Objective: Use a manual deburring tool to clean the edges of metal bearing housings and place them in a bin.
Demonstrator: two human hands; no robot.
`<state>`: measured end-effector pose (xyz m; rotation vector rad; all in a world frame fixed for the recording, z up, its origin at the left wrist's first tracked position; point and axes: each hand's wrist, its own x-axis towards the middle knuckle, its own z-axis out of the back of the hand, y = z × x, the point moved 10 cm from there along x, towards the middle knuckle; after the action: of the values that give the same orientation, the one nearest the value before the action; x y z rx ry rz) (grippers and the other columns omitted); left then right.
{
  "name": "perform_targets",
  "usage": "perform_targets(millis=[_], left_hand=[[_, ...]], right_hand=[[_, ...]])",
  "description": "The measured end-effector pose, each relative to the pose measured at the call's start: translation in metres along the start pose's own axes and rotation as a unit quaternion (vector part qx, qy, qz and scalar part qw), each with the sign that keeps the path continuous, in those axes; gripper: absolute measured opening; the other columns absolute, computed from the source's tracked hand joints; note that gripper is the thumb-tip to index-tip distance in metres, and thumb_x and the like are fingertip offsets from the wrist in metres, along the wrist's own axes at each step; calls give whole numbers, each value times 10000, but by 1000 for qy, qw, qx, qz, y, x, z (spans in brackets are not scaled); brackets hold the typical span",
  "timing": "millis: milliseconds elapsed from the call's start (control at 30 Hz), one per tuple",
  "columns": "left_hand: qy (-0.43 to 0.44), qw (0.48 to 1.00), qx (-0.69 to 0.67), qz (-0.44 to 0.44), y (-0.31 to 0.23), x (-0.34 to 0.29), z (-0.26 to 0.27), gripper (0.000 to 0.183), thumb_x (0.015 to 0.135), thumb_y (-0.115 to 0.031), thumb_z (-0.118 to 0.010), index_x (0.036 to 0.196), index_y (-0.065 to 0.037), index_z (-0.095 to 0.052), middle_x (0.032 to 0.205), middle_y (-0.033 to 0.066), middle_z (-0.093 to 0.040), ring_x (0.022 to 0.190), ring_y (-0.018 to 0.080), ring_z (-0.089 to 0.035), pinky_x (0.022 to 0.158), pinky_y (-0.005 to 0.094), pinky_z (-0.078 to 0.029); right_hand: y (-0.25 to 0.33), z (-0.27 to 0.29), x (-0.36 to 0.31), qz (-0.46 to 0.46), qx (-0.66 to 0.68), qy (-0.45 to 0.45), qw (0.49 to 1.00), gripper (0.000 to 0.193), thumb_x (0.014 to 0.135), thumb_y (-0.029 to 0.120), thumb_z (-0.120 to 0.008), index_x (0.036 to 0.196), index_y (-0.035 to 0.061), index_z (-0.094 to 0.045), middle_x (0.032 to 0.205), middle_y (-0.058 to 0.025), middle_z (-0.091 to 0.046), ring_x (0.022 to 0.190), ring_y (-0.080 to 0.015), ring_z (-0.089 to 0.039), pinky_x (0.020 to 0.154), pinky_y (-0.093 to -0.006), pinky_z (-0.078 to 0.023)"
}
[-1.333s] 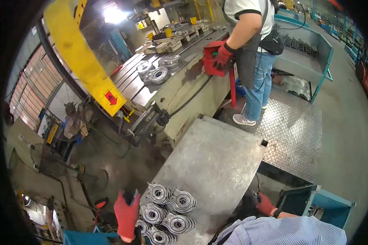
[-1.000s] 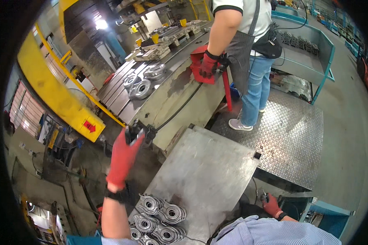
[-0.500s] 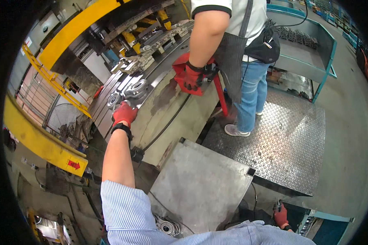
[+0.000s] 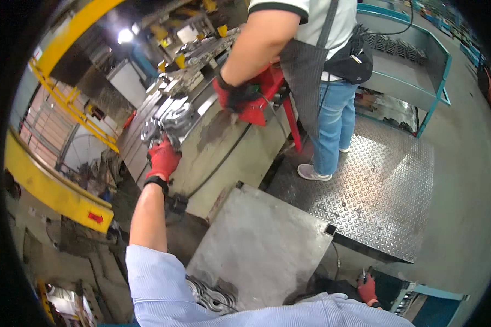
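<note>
Shiny ring-shaped metal parts (image 4: 172, 119) sat grouped on the slotted machine bed (image 4: 204, 102), near its front edge, up and left of the table. Left hand (image 4: 165, 159), red glove, arm stretched out, had its fingertips at the nearest part; couldn't tell if the fingers were closed on it or just touching. Right hand (image 4: 367, 289), also red-gloved, was low on the right by a blue-green box (image 4: 439, 309), fingers curled round a small metal object (image 4: 364, 274), too small to identify. Bare metal table (image 4: 262, 240) stood between the hands, with a stack of similar parts (image 4: 215, 298) at its near left corner, partly behind the striped sleeve (image 4: 155, 278). Past the table, a co-worker (image 4: 333, 122) stood on a diamond-plate platform (image 4: 384, 188), gloved hand blurred at a red housing (image 4: 253, 115). Behind them: blue-green bin (image 4: 433, 103) holding dark parts (image 4: 395, 48). Yellow beam (image 4: 54, 188) at left.
</note>
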<state>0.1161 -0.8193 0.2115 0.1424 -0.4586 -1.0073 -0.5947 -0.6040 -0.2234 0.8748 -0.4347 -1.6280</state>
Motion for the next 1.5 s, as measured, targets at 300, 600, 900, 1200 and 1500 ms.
perform_targets(millis=[300,600,900,1200,1500], left_hand=[[-79,816,-554,-144,14,-94,64,316,870,-224,-522,1093,-5,-563,989,119,-636,891,213,-609,767,324,-464],[47,216,-951,217,-64,-317,-65,345,913,-276,-457,1124,-17,-544,1063,86,-600,991,197,-567,880,342,-449],[-71,6,-931,357,-152,-465,-190,267,892,-213,-481,1091,-50,-555,1044,70,-610,964,181,-580,884,312,-451],[280,66,-844,453,-227,-574,-166,194,846,-155,-561,990,-26,-570,901,47,-616,857,159,-588,762,297,-470],[328,819,-428,196,-151,-534,-181,516,798,-459,-574,1006,12,-543,938,224,-603,924,375,-565,765,432,-440]], right_hand=[[0,-13,16,80,-26,56,995,286,857,233,-535,967,-30,-548,888,-219,-617,827,-363,-589,679,-401,-442],[42,-17,16,103,-26,92,990,295,861,247,-546,996,-15,-534,835,-191,-624,762,-347,-598,658,-389,-445],[58,-26,10,149,-98,113,977,341,832,257,-578,1002,-34,-528,828,-267,-588,794,-419,-579,640,-428,-451],[52,-49,-6,181,-42,151,971,279,819,171,-569,998,-33,-507,730,-231,-594,688,-391,-596,567,-426,-442],[50,-69,-36,179,-69,162,968,460,799,227,-600,1143,-51,-475,933,-259,-595,881,-405,-567,744,-437,-448]])
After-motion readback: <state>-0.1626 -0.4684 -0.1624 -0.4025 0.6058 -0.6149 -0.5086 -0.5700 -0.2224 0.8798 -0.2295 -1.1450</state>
